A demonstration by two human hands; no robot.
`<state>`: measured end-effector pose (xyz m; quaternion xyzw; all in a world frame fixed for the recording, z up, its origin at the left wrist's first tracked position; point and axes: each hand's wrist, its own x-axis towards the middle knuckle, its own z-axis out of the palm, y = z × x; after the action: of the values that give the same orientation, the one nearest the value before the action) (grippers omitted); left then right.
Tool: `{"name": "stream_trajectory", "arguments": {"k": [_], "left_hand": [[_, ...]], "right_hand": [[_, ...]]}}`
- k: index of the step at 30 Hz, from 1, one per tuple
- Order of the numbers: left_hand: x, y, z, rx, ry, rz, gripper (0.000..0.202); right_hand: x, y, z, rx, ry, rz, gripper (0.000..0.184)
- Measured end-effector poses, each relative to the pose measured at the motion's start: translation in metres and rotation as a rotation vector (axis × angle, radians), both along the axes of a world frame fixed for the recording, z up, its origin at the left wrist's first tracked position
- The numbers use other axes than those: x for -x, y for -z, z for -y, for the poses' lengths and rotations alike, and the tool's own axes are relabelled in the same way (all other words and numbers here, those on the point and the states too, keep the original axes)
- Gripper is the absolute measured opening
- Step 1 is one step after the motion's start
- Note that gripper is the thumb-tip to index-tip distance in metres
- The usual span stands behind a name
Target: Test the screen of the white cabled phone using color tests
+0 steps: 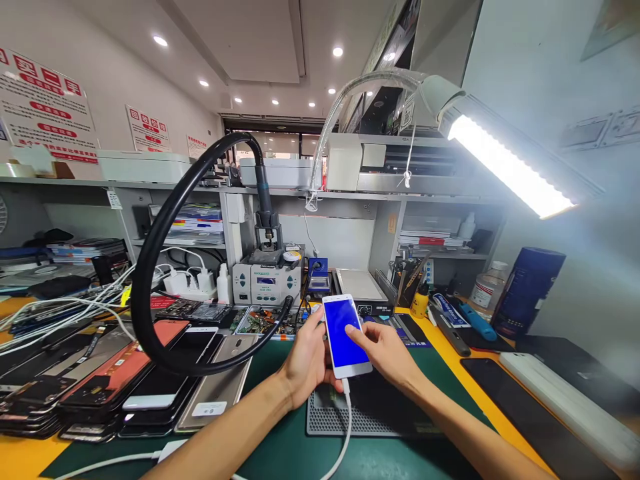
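A white smartphone (349,340) with a plain blue lit screen is held up over the work mat, tilted a little. My left hand (311,357) is closed around its left side and lower back, some fingers hidden behind it. The thumb of my right hand (383,347) lies on the screen, while the other fingers curl at the phone's right edge, partly out of sight. From the phone's bottom end a white cable (349,420) runs down toward the front of the bench. Beneath both hands lies a dark perforated pad (367,417) on the green mat (273,427).
Stacked phones and parts (95,373) crowd the left. A black hose (143,293) loops from the hot-air station (267,283) in front of them. Overhead right hangs a lit lamp (510,167). Bottles, a yellow dropper bottle (419,301) and a long white case (565,400) line the right.
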<state>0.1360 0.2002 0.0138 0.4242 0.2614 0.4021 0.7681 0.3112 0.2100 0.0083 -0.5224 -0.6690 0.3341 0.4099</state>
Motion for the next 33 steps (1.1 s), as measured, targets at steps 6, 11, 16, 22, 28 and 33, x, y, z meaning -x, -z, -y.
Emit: {"name": "stream_trajectory", "arguments": {"k": [6,11,16,22,28,33], "left_hand": [[0.001,0.001,0.0,-0.013,-0.026,-0.007,0.07],[0.001,0.002,0.0,-0.007,-0.038,-0.012,0.069],[0.002,0.002,-0.001,-0.004,-0.029,0.001,0.065],[0.002,-0.001,0.0,-0.016,-0.03,0.025,0.066],[0.002,0.0,0.0,-0.024,-0.044,0.039,0.066],[0.001,-0.001,0.0,-0.022,-0.088,0.034,0.065]], "right_hand": [[0.005,0.006,0.002,-0.11,0.034,0.136,0.045],[0.001,0.009,-0.003,-0.115,-0.014,0.068,0.053],[-0.001,0.01,-0.006,-0.029,-0.048,-0.072,0.061],[-0.001,0.006,-0.008,0.113,-0.017,-0.259,0.065],[0.0,0.004,-0.001,0.044,-0.051,-0.133,0.051],[0.004,0.012,0.003,-0.105,-0.011,0.035,0.037]]}}
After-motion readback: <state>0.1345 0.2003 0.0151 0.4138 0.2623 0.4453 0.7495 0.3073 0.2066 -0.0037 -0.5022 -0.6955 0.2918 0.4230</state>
